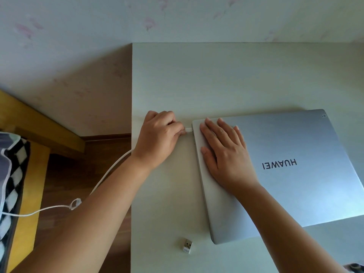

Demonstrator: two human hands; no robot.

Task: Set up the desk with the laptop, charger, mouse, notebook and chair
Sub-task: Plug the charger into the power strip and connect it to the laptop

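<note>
Two hands work at the closed laptop (285, 174) on the white desk (226, 75). Its left edge lies just beside the left hand (160, 138), whose curled fingers pinch the white plug (188, 129) touching that edge. Flat on the lid, the right hand (224, 152) presses with fingers straight. From under the left wrist the white cable (59, 206) drops over the desk's left edge toward a checked cloth (11, 184) on a yellow frame (39, 125). Bare desk stretches beyond both hands to the wall. Nearer than the hands, a small USB plug (187, 245) lies alone.
</note>
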